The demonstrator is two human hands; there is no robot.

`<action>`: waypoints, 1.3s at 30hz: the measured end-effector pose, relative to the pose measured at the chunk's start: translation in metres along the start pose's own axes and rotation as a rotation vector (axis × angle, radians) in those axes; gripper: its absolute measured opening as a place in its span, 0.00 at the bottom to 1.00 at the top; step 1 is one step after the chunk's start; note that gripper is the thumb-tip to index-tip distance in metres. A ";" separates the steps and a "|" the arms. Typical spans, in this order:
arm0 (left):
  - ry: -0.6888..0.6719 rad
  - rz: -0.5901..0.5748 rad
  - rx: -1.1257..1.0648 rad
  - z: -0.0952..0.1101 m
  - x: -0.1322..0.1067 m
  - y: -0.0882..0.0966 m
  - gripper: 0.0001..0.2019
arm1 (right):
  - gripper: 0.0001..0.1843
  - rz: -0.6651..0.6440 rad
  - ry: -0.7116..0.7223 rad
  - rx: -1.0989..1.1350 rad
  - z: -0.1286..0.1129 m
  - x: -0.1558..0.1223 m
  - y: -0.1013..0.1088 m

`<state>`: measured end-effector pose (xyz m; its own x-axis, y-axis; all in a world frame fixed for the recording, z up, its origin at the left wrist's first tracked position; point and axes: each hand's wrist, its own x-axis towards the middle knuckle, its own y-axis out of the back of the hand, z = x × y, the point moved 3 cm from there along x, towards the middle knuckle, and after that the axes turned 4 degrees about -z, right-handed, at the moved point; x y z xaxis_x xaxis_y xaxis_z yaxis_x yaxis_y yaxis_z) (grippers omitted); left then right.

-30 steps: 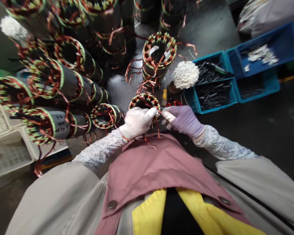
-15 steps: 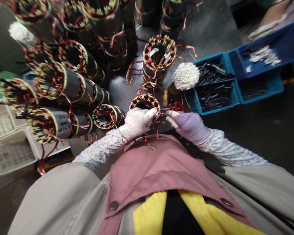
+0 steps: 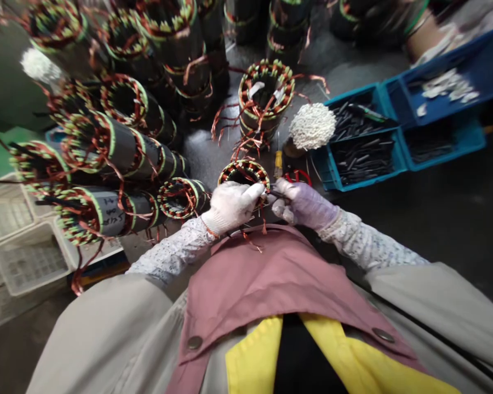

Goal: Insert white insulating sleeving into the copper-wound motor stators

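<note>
A motor stator with copper windings and a pale green-yellow rim stands upright close to my body. My left hand, in a white glove, lies against its near right edge, thumb and fingers pinched on what looks like a wire end. My right hand, in a purple and white glove, is closed on a thin dark sleeve pointing at my left fingertips. The exact contact between sleeve and wire is hidden by the fingers. Loose copper leads hang below my left hand.
Another stator stands behind, beside a white bundle, a yellow-handled screwdriver and a red-handled tool. Blue bins hold dark sleeves. Several stators crowd the left. A co-worker's arm shows at upper right.
My right hand has moved left, bringing the dark sleeve up to my left fingertips. My left hand has stayed at the stator's rim. A dark stator has come into view by the co-worker's arm.
</note>
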<state>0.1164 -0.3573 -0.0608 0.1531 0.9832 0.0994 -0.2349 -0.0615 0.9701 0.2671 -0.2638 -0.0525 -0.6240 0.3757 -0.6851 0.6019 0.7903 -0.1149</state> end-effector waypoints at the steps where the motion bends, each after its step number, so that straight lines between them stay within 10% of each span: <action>1: -0.003 0.018 -0.003 0.000 0.000 0.000 0.15 | 0.25 0.018 0.002 -0.010 0.003 -0.002 0.001; 7: -0.032 0.105 -0.021 -0.004 -0.006 0.004 0.14 | 0.12 0.288 0.401 -0.527 0.001 0.000 -0.018; 10: -0.036 0.160 -0.034 -0.007 -0.007 0.006 0.12 | 0.15 0.208 0.503 -0.603 0.010 0.010 -0.006; 18: -0.053 0.242 -0.076 -0.001 -0.003 0.017 0.16 | 0.14 0.810 0.221 -0.688 0.079 0.025 0.224; 22: 0.012 0.193 -0.102 -0.001 -0.004 0.016 0.16 | 0.29 0.802 0.241 -0.692 0.104 0.070 0.265; 30: 0.040 0.190 -0.090 0.000 -0.006 0.013 0.12 | 0.12 0.940 0.071 -0.752 0.074 0.033 0.230; 33: 0.070 0.175 -0.093 -0.003 -0.008 0.010 0.12 | 0.10 0.641 0.221 -0.393 0.067 0.011 0.159; 35: 0.093 0.155 -0.112 -0.005 -0.009 0.009 0.11 | 0.08 0.342 0.041 -0.027 0.079 0.013 0.099; 39: 0.053 0.149 -0.136 -0.006 -0.009 0.009 0.12 | 0.12 0.270 -0.059 0.209 0.102 0.033 0.020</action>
<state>0.1069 -0.3652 -0.0541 0.0569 0.9729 0.2242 -0.3794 -0.1867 0.9062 0.3095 -0.2847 -0.1503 -0.4022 0.5239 -0.7508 0.8340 0.5480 -0.0643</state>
